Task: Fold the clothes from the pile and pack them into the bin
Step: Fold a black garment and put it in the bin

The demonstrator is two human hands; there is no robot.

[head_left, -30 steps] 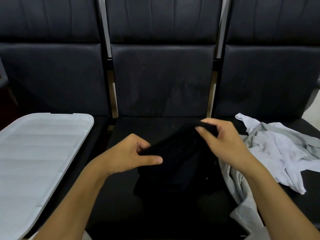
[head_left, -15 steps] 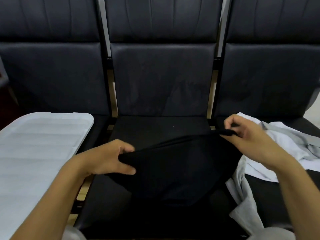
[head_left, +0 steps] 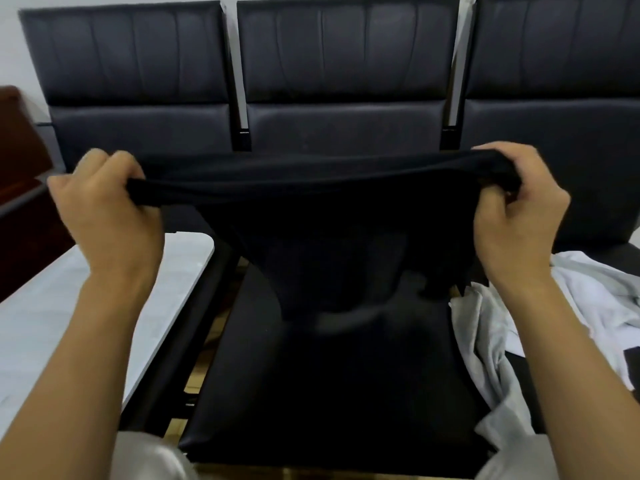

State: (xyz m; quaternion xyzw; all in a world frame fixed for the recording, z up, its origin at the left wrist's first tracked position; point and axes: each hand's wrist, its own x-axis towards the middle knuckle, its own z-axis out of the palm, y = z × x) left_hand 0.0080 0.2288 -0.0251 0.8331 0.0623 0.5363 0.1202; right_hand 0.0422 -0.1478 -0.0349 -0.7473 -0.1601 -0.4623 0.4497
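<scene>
Both hands have their grip closed on one black garment point(head_left: 346, 237). L hand point(head_left: 104, 209) at approx. 9 o'clock of the view, fingers curled round the garment's top edge; R hand point(head_left: 516, 209) at approx. 3 o'clock, fingers and thumb bunched on the opposite end. I read the top edge as pulled taut between them, held up in front of the middle seat's backrest point(head_left: 346, 129). Rest of the garment hangs down toward the middle seat cushion point(head_left: 311, 393); lower hem blurred, so I can't tell whether it touches the cushion.

White bin lid or tray point(head_left: 41, 323) sits on the L seat, at 8 o'clock, ribbed top facing up, apart from the garment. I can't tell if it is the bin itself. Pile of white/grey clothes point(head_left: 588, 299) lies on the R seat at 4 o'clock, one grey piece spilling over the seat edge just beside the hanging garment.
</scene>
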